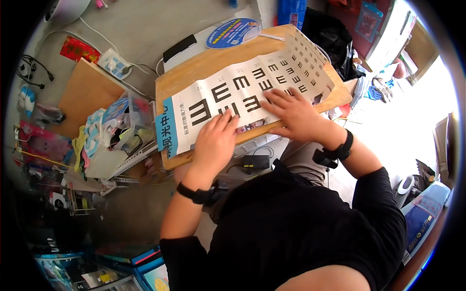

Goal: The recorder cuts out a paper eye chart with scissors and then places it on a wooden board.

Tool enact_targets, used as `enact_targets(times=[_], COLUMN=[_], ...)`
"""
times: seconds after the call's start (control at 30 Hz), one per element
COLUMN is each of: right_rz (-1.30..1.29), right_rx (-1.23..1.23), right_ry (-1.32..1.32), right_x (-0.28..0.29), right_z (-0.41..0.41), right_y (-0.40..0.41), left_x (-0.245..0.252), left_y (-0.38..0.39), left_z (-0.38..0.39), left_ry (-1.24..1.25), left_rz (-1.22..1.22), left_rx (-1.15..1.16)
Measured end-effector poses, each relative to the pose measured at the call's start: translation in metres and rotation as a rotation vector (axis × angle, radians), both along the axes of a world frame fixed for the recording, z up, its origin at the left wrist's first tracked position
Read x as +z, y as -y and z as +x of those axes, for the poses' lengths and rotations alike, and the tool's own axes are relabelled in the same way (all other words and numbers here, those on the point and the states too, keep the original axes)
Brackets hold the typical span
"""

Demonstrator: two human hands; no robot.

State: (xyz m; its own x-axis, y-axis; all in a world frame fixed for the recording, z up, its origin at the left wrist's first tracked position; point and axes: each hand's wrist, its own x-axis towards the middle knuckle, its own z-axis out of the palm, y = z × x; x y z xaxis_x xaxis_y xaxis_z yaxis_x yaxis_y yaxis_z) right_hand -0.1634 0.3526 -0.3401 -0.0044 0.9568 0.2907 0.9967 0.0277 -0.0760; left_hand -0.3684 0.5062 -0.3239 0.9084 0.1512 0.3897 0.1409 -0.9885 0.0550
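A paper eye chart [233, 87] with rows of black E symbols and a blue heading band lies across a wooden board [204, 69]. Its far right end curls up off the surface, and creases run across it. My left hand [217, 140] rests palm down on the chart's near edge, over the larger symbols. Further right, my right hand [291, 112] lies flat on the chart with fingers spread, its thumb by the board's near edge. Neither hand grasps anything. Part of a printed picture shows under the chart's near edge.
Behind the board lie a blue round fan [233, 33] and a black box-shaped item [179, 48]. A power strip [114, 64] with cables is at the left, above a clear plastic bin [136, 116] of cloths. A black plastic bag [327, 40] stands at the back right.
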Motion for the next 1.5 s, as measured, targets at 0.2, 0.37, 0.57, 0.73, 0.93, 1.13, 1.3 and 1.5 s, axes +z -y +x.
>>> enact_targets(times=[0.2, 0.37, 0.57, 0.73, 0.93, 1.13, 1.3, 1.5], right_rz=[-0.095, -0.099, -0.090, -0.090, -0.115, -0.177, -0.174, -0.106], right_rx=[-0.187, -0.195, 0.098, 0.250, 0.183, 0.024, -0.053, -0.176], right_ry=[-0.097, -0.034, 0.041, 0.030, -0.041, 0.002, -0.003, -0.078], right_x=[0.020, 0.024, 0.033, 0.011, 0.010, 0.021, 0.029, 0.026], right_z=[0.056, 0.054, 0.005, -0.027, -0.004, 0.031, 0.052, 0.075], right_y=[0.046, 0.047, -0.002, -0.027, -0.013, 0.022, 0.039, 0.053], left_x=[0.003, 0.007, 0.021, 0.009, 0.004, 0.011, 0.012, 0.013], left_y=[-0.031, -0.036, -0.020, -0.016, -0.024, -0.025, -0.027, -0.033], left_z=[-0.051, -0.065, -0.038, -0.017, -0.029, -0.028, -0.029, -0.033], left_ry=[-0.042, -0.077, -0.250, -0.119, -0.141, -0.107, -0.147, -0.121], left_rz=[-0.032, -0.077, 0.028, 0.075, 0.048, 0.024, -0.035, -0.133], left_rx=[0.072, 0.120, 0.166, -0.041, -0.003, 0.002, -0.010, 0.019])
